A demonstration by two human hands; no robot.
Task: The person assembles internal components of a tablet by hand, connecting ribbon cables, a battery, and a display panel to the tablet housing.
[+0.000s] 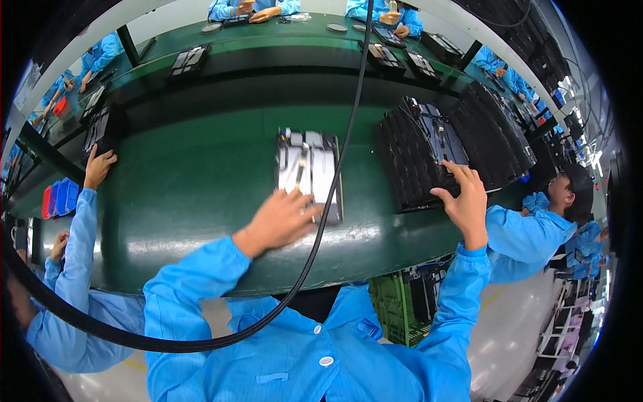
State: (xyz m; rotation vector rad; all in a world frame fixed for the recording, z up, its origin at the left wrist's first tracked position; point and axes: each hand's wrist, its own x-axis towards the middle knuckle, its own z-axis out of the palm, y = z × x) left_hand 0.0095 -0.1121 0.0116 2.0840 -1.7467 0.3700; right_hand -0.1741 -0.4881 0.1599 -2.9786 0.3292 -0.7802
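Observation:
On the green bench in front of me lies a flat, opened electronic device [321, 161], its silver, battery-like panels and black frame facing up. My left hand [281, 221] is over its near left edge, fingers apart and slightly blurred; whether they touch it I cannot tell. To the right, a similar dark device [439, 134] rests tilted on top of a stack of black trays [405, 157]. My right hand [467, 201] reaches to the near end of this device, its fingertips at the edge and its thumb held apart. The fingers look open, with nothing clearly gripped.
Another black stack [492, 127] stands farther right. A black cable [311, 258] hangs across the view. A co-worker's hand [99, 167] touches a dark stack at the left, near blue bins [63, 196]. Below the bench edge is a green crate [392, 308]. A person sits at the right.

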